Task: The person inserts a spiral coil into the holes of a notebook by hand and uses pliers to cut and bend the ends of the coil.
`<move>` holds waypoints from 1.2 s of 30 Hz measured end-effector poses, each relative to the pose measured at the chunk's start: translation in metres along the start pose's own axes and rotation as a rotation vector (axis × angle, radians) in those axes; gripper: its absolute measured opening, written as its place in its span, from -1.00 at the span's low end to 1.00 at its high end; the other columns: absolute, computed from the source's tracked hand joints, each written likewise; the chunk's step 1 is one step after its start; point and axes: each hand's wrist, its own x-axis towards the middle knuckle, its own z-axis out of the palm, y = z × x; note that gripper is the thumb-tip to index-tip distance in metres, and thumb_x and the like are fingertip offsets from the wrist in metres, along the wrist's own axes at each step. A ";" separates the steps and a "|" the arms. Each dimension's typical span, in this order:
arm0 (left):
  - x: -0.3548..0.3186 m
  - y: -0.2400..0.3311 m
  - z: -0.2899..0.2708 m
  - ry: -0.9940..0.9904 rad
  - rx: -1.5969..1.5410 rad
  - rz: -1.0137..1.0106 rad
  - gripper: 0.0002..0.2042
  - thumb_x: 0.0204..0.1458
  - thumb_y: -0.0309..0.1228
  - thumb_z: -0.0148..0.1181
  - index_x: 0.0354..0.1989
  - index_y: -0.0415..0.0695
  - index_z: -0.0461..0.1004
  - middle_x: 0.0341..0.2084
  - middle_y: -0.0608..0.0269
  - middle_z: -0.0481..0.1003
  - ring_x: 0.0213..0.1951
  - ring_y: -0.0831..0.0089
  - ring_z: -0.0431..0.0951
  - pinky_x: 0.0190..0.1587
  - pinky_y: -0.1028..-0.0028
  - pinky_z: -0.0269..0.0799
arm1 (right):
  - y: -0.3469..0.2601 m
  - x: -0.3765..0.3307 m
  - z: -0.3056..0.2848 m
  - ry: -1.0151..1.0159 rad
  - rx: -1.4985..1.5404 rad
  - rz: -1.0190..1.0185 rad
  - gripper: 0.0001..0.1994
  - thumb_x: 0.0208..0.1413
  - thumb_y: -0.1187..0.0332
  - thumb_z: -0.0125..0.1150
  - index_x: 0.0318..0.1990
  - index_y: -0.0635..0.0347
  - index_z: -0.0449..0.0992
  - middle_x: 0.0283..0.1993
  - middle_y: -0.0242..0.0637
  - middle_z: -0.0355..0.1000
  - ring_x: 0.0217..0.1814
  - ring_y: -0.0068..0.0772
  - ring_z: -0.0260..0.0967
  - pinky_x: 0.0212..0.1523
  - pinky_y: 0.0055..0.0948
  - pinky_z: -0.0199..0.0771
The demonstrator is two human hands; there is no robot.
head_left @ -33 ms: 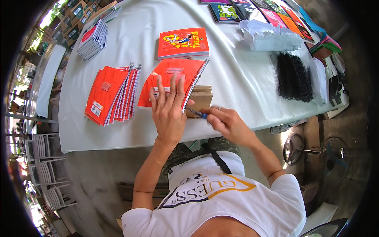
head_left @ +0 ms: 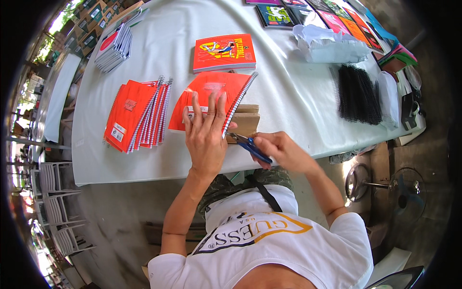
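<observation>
A red spiral notebook (head_left: pixel 207 84) lies fanned and slightly turned, its metal coil along the right edge. My left hand (head_left: pixel 207 144) rests on its cover with fingers spread, the thumb by the coil. Blue-handled pliers (head_left: pixel 258 150) are gripped in my right hand (head_left: pixel 286 153), their jaws at the coil's near end. Whether the jaws touch the wire is too small to tell. A brown cardboard piece (head_left: pixel 246 124) shows beside and partly beneath the notebook.
Several red spiral notebooks (head_left: pixel 129 113) overlap at left. Behind the work lies a stack of red illustrated notebooks (head_left: pixel 224 53). At right are a bundle of black coils (head_left: pixel 358 94) and crumpled plastic (head_left: pixel 329 44); colourful notebooks (head_left: pixel 337 24) line the far right. The cloth-covered table's near edge (head_left: pixel 130 181) is close to me.
My right hand has turned and dropped slightly, so more of the pliers' blue handles shows. The left hand and the notebook stay nearly in place.
</observation>
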 end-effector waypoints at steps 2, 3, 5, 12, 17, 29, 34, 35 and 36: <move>-0.001 -0.007 -0.002 0.014 -0.026 0.021 -0.32 -0.10 -0.64 0.21 0.32 -0.10 0.29 0.28 0.20 0.34 0.36 0.00 0.20 0.36 -0.02 0.02 | 0.001 0.016 -0.019 -0.270 0.256 0.142 -0.68 0.35 0.26 -0.02 0.06 0.27 0.51 -0.41 -0.26 0.43 -0.43 -0.47 0.38 -0.34 -0.41 0.42; -0.002 -0.012 -0.004 0.022 -0.037 0.028 -0.32 -0.11 -0.65 0.21 0.31 -0.09 0.30 0.27 0.21 0.35 0.35 0.03 0.22 0.36 -0.02 0.01 | -0.002 0.018 -0.016 -0.175 0.078 -0.023 -0.63 0.37 0.21 -0.04 0.06 0.35 0.49 -0.37 -0.27 0.45 -0.40 -0.53 0.41 -0.32 -0.45 0.45; 0.006 -0.035 -0.014 0.024 0.018 0.014 -0.33 -0.06 -0.60 0.22 0.32 0.04 0.31 0.27 0.31 0.36 0.35 0.10 0.23 0.33 -0.06 0.04 | -0.008 0.025 -0.020 -0.027 -0.182 -0.264 -0.60 0.39 0.20 -0.08 0.06 0.40 0.47 -0.37 -0.25 0.44 -0.39 -0.53 0.41 -0.29 -0.49 0.46; 0.049 -0.161 -0.117 0.296 0.118 0.020 -0.39 0.00 -0.66 0.14 0.28 0.12 0.38 0.26 0.38 0.38 0.37 0.22 0.22 0.38 0.10 0.02 | 0.086 0.040 -0.108 0.637 -0.776 -0.007 -0.73 0.26 0.31 0.11 0.04 0.19 0.49 -0.15 -0.04 0.45 -0.18 -0.11 0.42 -0.10 -0.22 0.41; 0.005 -0.232 -0.142 0.241 -0.223 -0.153 -0.54 0.16 -0.40 0.17 0.26 -0.11 0.37 0.24 0.20 0.39 0.35 0.19 0.25 0.37 0.12 0.09 | 0.128 0.048 -0.124 0.673 -1.172 -0.046 -0.56 0.13 0.24 0.28 0.17 0.06 0.44 0.18 -0.07 0.32 0.20 -0.03 0.27 0.17 -0.03 0.27; -0.009 -0.210 -0.096 0.494 -1.416 -0.327 -0.31 0.17 -0.03 0.09 0.44 0.04 0.05 0.39 0.19 0.09 0.32 0.15 0.24 0.31 -0.02 0.23 | -0.067 0.143 0.049 0.178 0.434 -0.513 -0.28 -0.08 0.47 0.45 0.29 0.22 0.25 0.28 -0.12 0.30 0.34 -0.23 0.24 0.33 -0.22 0.18; -0.012 -0.207 -0.112 0.080 -1.677 -0.707 -0.43 0.24 -0.26 0.10 0.38 -0.11 0.12 0.25 0.21 0.29 0.21 0.31 0.36 0.28 0.30 0.32 | -0.079 0.161 0.063 0.355 -0.015 -0.925 -0.66 -0.05 0.64 0.23 -0.06 0.19 0.57 -0.07 -0.28 0.51 -0.11 -0.26 0.49 -0.06 -0.33 0.50; -0.022 -0.232 -0.115 0.077 -1.714 -0.772 -0.44 0.25 -0.26 0.08 0.38 -0.13 0.12 0.25 0.20 0.29 0.21 0.32 0.36 0.27 0.31 0.32 | -0.083 0.163 0.068 0.366 -0.108 -0.992 -0.63 -0.10 0.65 0.24 -0.07 0.17 0.56 -0.09 -0.28 0.49 -0.13 -0.25 0.48 -0.07 -0.32 0.50; -0.030 -0.247 -0.119 0.074 -1.749 -0.843 -0.44 0.26 -0.26 0.07 0.37 -0.16 0.12 0.25 0.20 0.29 0.21 0.32 0.37 0.27 0.33 0.32 | -0.085 0.168 0.075 0.376 -0.198 -1.053 -0.61 -0.14 0.65 0.24 -0.07 0.15 0.55 -0.11 -0.28 0.48 -0.14 -0.25 0.47 -0.09 -0.32 0.49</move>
